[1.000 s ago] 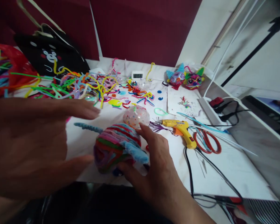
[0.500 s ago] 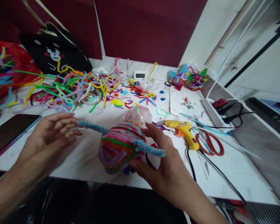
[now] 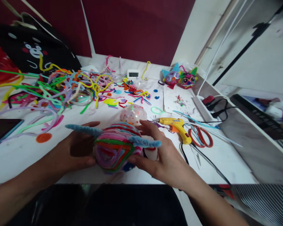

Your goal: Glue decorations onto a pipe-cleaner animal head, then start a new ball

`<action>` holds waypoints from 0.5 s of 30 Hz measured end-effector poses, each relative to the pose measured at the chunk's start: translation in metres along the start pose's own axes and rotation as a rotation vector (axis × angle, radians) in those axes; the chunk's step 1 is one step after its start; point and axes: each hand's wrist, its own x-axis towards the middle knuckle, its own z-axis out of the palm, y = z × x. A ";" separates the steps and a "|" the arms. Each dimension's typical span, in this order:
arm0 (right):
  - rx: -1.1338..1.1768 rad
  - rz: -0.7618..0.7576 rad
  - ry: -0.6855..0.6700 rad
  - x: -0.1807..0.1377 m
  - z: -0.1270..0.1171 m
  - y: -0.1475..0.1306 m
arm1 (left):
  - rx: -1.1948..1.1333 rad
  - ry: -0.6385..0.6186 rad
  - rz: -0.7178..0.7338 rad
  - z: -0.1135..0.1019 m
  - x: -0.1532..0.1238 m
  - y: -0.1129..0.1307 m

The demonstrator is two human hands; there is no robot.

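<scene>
Since half a second ago, the person's left hand [image 3: 70,152] has come across from well apart to the near side of the striped ball [image 3: 119,135], and the two hands now clasp it between them. Its thumb tip presses the ball's left edge while the fingers pass behind a light-blue stalk [image 3: 83,129]; the right hand [image 3: 160,153] holds the opposite side, thumb low, fingers behind. The ball sits at the table's [image 3: 224,171] front edge, its purple, orange and green triangular patch facing the person. Just behind lies a clear ball [image 3: 133,115] with coloured specks. To the right are a yellow glue gun [image 3: 173,123] and orange-handled scissors [image 3: 201,135]; to the left, an orange disc [image 3: 43,137] and a phone [image 3: 4,130]. Tangled pipe cleaners [image 3: 61,86] spread farther back, left of a small digital clock [image 3: 133,74].
</scene>
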 end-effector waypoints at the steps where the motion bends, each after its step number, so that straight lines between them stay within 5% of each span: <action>1: 0.007 0.007 -0.002 0.001 0.000 0.000 | 0.001 -0.016 -0.004 0.000 0.002 -0.001; 15: 0.170 0.070 0.002 0.004 -0.010 0.006 | -0.025 0.003 0.045 0.010 0.012 0.001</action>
